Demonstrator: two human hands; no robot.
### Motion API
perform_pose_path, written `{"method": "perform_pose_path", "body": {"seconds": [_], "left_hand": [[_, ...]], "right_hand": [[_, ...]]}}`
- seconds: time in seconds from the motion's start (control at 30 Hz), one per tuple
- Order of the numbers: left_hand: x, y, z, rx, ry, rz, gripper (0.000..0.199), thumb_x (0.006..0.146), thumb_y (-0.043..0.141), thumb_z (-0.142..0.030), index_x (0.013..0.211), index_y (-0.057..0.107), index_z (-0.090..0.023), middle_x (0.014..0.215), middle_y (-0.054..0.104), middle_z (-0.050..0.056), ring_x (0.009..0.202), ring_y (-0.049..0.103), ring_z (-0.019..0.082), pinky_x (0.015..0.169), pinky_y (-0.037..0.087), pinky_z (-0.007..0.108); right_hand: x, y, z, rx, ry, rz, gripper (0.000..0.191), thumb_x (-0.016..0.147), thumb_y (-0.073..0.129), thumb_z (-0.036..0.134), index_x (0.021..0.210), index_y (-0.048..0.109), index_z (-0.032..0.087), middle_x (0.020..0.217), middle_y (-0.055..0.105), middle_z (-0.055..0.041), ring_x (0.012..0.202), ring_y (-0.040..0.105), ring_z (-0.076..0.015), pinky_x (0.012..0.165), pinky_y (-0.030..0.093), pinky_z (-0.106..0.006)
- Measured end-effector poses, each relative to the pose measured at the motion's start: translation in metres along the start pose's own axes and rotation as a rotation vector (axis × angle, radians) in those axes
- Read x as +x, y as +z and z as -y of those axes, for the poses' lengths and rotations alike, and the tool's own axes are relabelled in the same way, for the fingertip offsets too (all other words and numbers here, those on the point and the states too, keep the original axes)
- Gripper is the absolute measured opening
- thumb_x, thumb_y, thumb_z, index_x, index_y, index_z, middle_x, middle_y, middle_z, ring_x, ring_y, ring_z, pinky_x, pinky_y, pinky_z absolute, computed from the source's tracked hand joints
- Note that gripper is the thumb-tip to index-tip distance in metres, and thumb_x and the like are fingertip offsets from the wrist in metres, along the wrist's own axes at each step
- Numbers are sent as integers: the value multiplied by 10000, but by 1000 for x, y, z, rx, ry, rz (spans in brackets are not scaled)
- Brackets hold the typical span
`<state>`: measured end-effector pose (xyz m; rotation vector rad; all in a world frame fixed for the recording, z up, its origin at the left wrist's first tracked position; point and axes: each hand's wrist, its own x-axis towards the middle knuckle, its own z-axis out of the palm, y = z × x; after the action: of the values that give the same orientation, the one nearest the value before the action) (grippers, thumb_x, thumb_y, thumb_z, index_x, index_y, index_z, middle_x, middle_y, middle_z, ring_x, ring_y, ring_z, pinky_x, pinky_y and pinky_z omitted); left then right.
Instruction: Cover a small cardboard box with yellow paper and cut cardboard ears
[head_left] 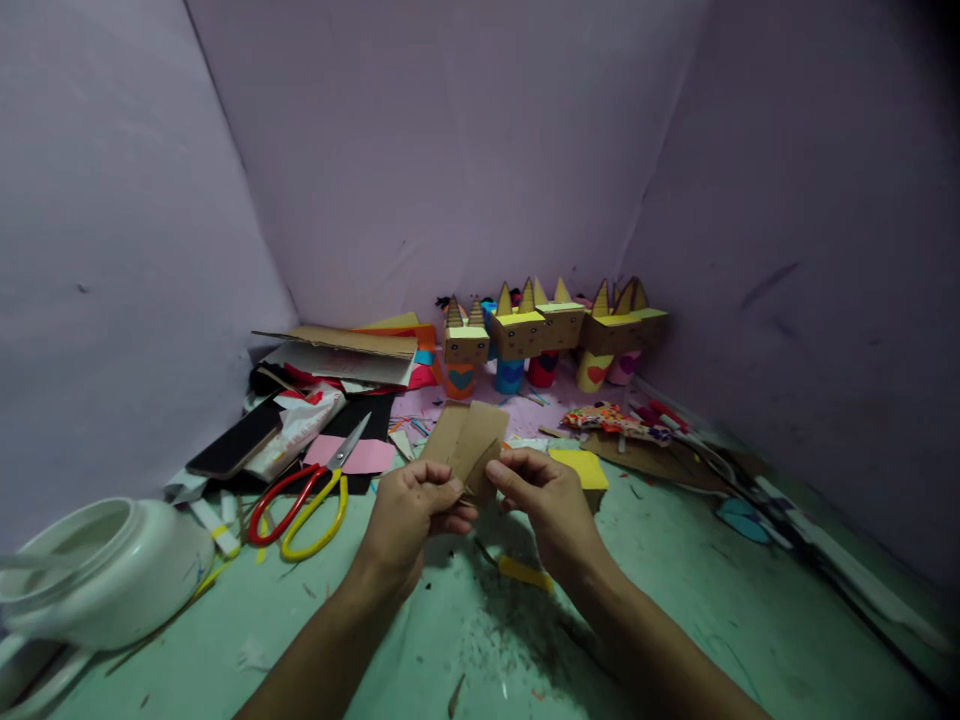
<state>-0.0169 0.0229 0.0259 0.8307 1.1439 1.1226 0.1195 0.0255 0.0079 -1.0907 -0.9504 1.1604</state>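
Between my two hands is a small piece of brown cardboard, held up above the green surface. My left hand pinches its lower left edge between thumb and fingers. At its right side, my right hand has thumb and fingertips closed on the edge. Another flat cardboard piece lies just behind it, partly covered. A box with a yellow top sits beyond my right hand. Below my hands is a small yellow strip. Scissors with one red and one yellow handle lie to the left.
Several cardboard animal figures on coloured cups stand along the back. Stacked cardboard and paper, a phone and a white pot are at left. Patterned cloth and long sticks lie at right, near the walls.
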Motion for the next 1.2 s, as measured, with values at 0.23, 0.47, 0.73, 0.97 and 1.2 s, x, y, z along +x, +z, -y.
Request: {"method": "perform_pose_path", "body": {"seconds": [0.23, 0.47, 0.73, 0.97, 1.2], "left_hand": [[-3, 3, 3, -69, 12, 67, 262, 543, 692, -191, 695, 483, -149, 532, 629, 11, 476, 624, 159, 446, 498, 230], [2, -10, -13, 339, 199, 18, 146, 559, 620, -251, 644, 580, -138, 467, 550, -24, 433, 513, 119, 431, 404, 221], [0, -30, -35, 720, 408, 142, 123, 570, 554, -175, 603, 671, -157, 594, 607, 13, 589, 525, 147, 531, 383, 230], [5, -17, -14, 311, 295, 27, 337, 640, 630, -342, 901, 607, -130, 683, 582, 13, 532, 513, 116, 459, 427, 223], [7, -12, -7, 376, 186, 136, 191, 618, 586, -301, 518, 533, -148, 404, 460, -50, 337, 402, 68, 334, 312, 181]], "right_hand": [[0, 1, -3, -11, 29, -30, 268, 515, 758, 363, 636, 655, 147, 560, 586, -1, 507, 489, -123, 481, 398, -250], [6, -12, 8, -77, -236, -97, 142, 571, 721, 308, 575, 645, 188, 1058, 611, -82, 1003, 535, -258, 771, 428, -344], [-9, -8, 16, -142, 183, 546, 121, 508, 755, 230, 531, 646, 183, 602, 634, -7, 579, 567, -149, 549, 409, -259], [-8, 6, -4, 242, 202, 233, 244, 486, 790, 319, 547, 613, 163, 501, 572, 36, 470, 473, -85, 496, 357, -212], [-7, 7, -11, 268, 251, 258, 305, 485, 806, 353, 593, 603, 153, 526, 585, 22, 480, 490, -94, 513, 369, -223]]}}
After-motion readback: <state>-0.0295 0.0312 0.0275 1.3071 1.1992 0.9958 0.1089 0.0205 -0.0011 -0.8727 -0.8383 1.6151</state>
